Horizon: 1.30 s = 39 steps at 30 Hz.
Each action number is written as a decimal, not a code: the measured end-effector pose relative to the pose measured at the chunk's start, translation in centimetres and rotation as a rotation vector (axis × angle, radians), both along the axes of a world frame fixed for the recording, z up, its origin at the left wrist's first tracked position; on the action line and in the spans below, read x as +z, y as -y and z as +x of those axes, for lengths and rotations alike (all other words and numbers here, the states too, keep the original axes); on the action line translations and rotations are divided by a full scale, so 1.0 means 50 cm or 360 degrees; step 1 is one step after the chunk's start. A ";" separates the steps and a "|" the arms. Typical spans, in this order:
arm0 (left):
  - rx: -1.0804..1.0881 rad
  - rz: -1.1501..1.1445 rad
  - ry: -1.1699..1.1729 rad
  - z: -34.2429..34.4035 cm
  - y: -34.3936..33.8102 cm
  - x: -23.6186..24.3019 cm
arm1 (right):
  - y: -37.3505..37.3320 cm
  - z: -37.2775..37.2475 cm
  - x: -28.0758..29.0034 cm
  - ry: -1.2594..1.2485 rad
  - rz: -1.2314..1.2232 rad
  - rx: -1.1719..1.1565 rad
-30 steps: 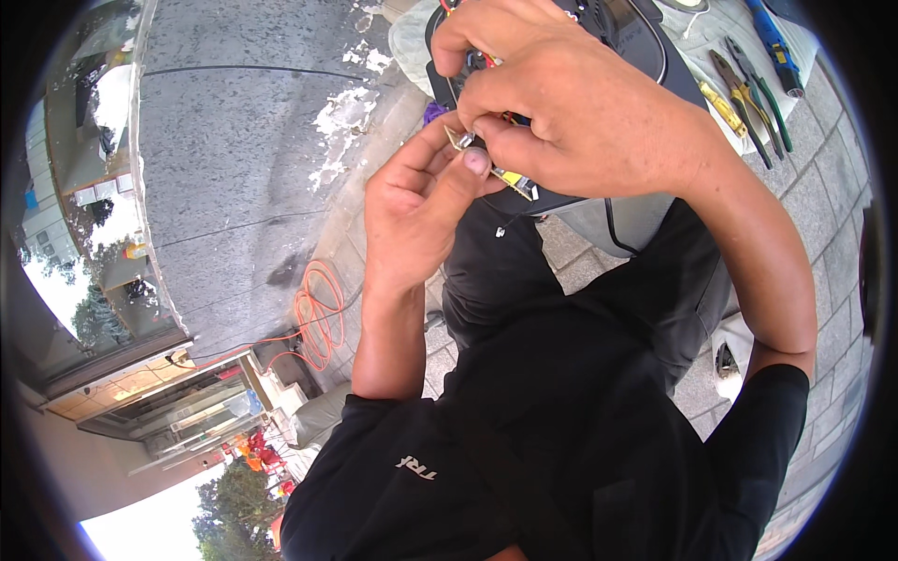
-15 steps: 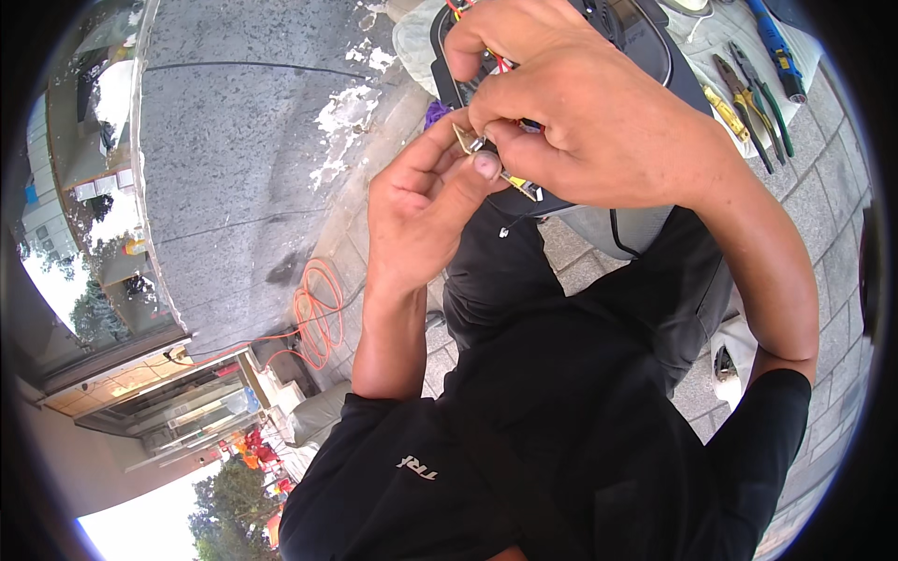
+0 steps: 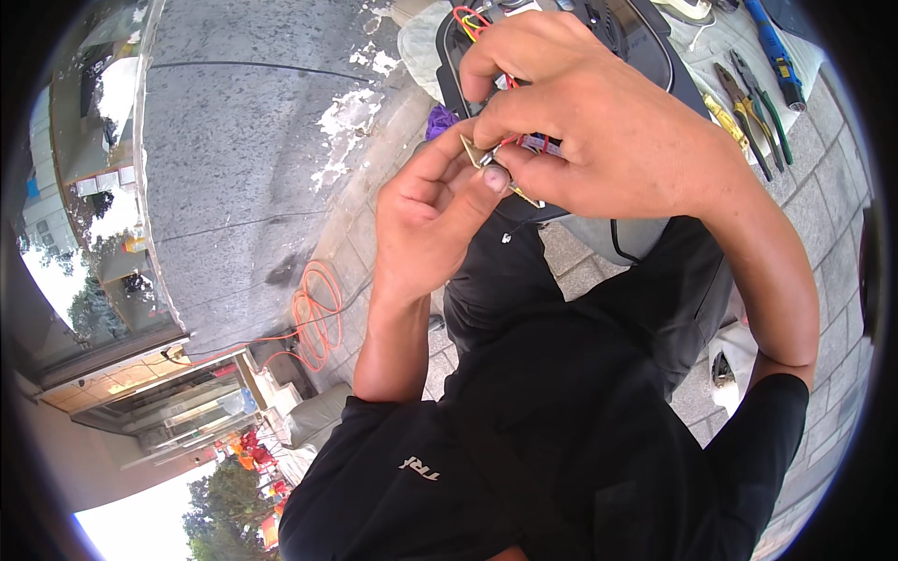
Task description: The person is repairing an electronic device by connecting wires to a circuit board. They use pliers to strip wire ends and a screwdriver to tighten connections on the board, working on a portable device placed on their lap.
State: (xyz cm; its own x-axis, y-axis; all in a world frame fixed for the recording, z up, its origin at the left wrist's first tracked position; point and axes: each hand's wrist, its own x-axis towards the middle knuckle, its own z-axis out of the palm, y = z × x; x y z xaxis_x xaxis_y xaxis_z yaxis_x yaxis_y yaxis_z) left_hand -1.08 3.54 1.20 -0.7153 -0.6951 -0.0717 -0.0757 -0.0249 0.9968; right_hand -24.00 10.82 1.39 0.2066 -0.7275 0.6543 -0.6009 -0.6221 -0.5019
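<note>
A small circuit board [image 3: 472, 151] is pinched between the thumb and fingers of my left hand [image 3: 423, 224]. Its edge sticks up past the fingertips, with a small shiny part beside the thumb. My right hand [image 3: 622, 136] reaches over from the right, its thumb and index finger closed at the board on thin red wires [image 3: 510, 140]. The exact grip point is partly covered by the fingers. Below both hands lies a black appliance housing [image 3: 645, 42], on or just above my lap. A loop of red and yellow wire [image 3: 468, 17] rises at its far left side.
Pliers with yellow-black handles [image 3: 745, 107], green-handled pliers [image 3: 769, 107], a blue cylindrical tool [image 3: 778, 51] and a yellow item [image 3: 725, 120] lie on a pale cloth at the right. Something purple [image 3: 440, 122] sits left of the housing. An orange cord [image 3: 318, 313] lies coiled at left.
Both hands have shifted slightly right and nearer with the board. The board has tilted, and more of the red wires now shows between the right hand's fingers.
</note>
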 end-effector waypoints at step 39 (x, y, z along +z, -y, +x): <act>0.0004 -0.0148 0.0013 0.006 -0.004 -0.005 | 0.004 -0.008 -0.017 0.0124 0.0061 -0.0046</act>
